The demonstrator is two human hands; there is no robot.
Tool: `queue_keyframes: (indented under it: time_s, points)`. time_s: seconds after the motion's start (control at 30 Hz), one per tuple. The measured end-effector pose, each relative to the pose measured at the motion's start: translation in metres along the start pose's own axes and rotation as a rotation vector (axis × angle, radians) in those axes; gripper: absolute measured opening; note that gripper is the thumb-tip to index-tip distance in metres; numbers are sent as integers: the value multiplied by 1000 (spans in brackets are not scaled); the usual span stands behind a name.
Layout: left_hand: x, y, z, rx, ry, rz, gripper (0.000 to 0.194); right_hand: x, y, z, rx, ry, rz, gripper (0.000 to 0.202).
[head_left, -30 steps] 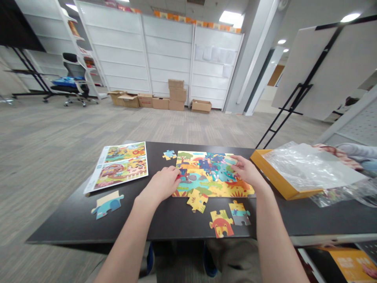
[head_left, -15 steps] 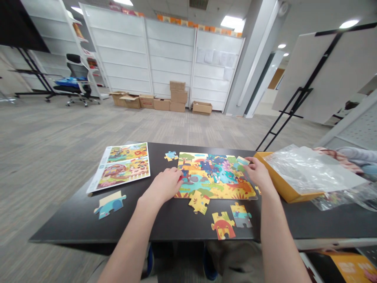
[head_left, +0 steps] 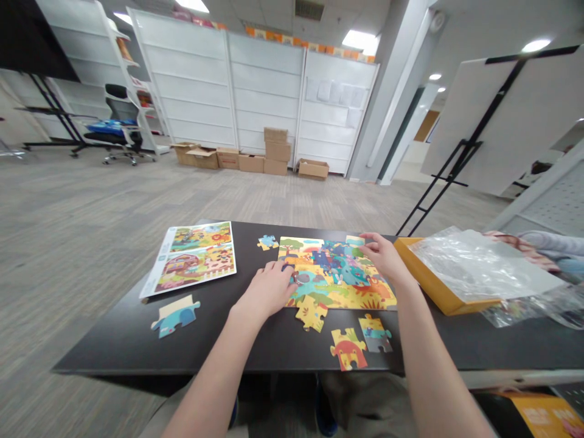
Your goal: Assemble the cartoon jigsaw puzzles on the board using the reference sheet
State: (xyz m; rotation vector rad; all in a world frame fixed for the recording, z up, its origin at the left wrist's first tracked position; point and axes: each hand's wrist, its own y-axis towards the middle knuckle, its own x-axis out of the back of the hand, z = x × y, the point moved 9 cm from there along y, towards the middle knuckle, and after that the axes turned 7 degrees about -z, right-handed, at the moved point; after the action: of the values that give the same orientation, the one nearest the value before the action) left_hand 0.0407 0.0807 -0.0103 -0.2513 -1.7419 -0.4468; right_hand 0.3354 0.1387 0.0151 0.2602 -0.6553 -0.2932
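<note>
A jigsaw puzzle (head_left: pixel 328 286) with a bright animal scene lies on the black table in front of me. Along its left edge rests my left hand (head_left: pixel 270 287), fingers loosely bent over the picture and thumb apart, with no loose piece visible in it. At the top right of the puzzle, my right hand (head_left: pixel 381 255) pinches a puzzle piece (head_left: pixel 354 241) with pale blue and green on it. Loose near the front edge are a yellow piece (head_left: pixel 311 313), a red lion-like piece (head_left: pixel 349 349) and a yellow-and-blue piece (head_left: pixel 376 333).
Left of the puzzle lie a picture sheet (head_left: pixel 191 258), a blue elephant-like piece (head_left: pixel 177 316) and a small blue piece (head_left: pixel 267 242). On the right stands a yellow box (head_left: pixel 429 277) with clear plastic wrapping (head_left: pixel 488 261) over it. Cardboard boxes (head_left: pixel 276 159) line the far wall.
My right hand has moved left with the puzzle piece, bringing it to the puzzle's top edge. My left hand has shifted slightly right over the puzzle. The view has moved a little.
</note>
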Motion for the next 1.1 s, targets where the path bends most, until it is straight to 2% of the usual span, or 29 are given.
queue_keyframes:
  time_s: [0.13, 0.3, 0.37, 0.5, 0.57, 0.7, 0.8, 0.9, 1.1]
  points:
    - [1, -1, -2, -2, -3, 4, 37, -26, 31, 5, 49, -47, 131, 39]
    - [5, -3, -1, 0, -19, 26, 37, -45, 55, -18, 19, -109, 201, 38]
    - [6, -4, -1, 1, -21, 34, 38, -44, 59, -31, -11, -118, 193, 39]
    - [5, -4, 1, 6, -25, 47, 38, -27, 65, -51, -41, -190, 62, 40]
    - [4, -3, 2, 4, -31, 55, 37, -25, 66, -56, -36, -216, 38, 38]
    - [2, -1, 4, 5, -32, 47, 36, -33, 66, -57, 16, -266, 83, 32]
    - [0, -1, 6, 3, -27, 41, 36, -34, 65, -55, 52, -376, 68, 28]
    - [-2, 0, 7, -5, -34, 35, 36, -30, 66, -56, 56, -439, 35, 24]
    - [-4, 0, 8, -11, -37, 38, 38, -17, 66, -55, 49, -451, -34, 30]
